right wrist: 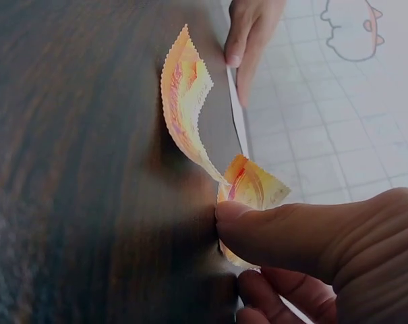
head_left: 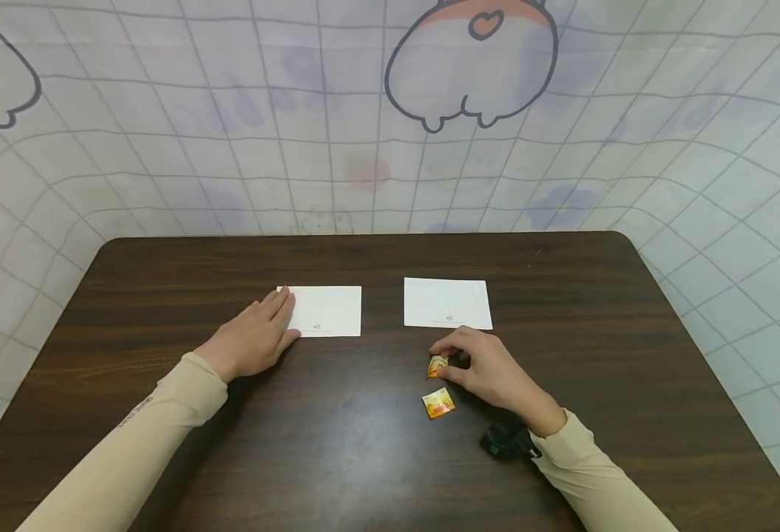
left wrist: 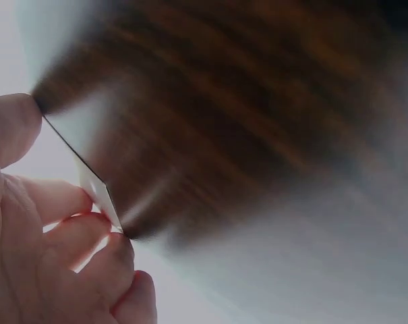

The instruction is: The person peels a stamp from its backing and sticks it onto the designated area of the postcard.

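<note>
Two small yellow-orange packets with serrated edges are on the dark table. My right hand pinches the farther packet between thumb and fingers; in the right wrist view, the thumb covers part of this held packet. Nearer to me lies the other packet, whose curled shape shows in the right wrist view. My left hand rests with extended fingers on the left edge of a white card. The left wrist view shows that card edge-on beside the fingers.
A second white card lies just beyond my right hand. Beneath my right wrist is a black wrist device. A white grid-patterned curtain hangs behind and around the brown table.
</note>
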`<state>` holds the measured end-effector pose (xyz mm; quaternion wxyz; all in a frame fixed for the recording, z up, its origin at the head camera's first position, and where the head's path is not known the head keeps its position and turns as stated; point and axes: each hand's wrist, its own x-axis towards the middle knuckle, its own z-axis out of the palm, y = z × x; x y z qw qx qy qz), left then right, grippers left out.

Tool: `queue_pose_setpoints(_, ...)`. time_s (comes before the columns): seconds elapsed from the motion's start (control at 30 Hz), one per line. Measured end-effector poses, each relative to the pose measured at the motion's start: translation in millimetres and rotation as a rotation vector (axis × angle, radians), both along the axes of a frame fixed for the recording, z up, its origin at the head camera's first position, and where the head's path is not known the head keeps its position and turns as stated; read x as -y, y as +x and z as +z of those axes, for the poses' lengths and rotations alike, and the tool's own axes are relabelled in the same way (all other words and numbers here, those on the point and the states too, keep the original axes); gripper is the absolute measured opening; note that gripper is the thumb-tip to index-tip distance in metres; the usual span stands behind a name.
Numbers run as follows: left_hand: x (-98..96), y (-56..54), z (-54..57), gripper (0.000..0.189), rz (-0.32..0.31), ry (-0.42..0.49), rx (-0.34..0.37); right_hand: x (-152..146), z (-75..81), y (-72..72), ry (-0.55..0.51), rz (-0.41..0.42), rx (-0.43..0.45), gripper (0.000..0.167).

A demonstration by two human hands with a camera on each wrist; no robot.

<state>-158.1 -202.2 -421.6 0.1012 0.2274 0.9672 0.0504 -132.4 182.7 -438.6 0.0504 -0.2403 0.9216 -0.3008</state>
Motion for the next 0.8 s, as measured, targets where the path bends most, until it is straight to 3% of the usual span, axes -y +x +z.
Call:
queue_pose_setpoints(0.3,-2.3,1.7,1.5,0.064,0.017,-0.026,0.009,-2.3,-5.0,-0.4,-0.034,0.021,-0.038,0.023)
queue_pose_setpoints(0.8,-0.9,-5.2,-3.2,0.063,0.011,-0.034,-0.011,-3.0,-15.6,-10.2,-0.08,0.047,-0.087,0.02)
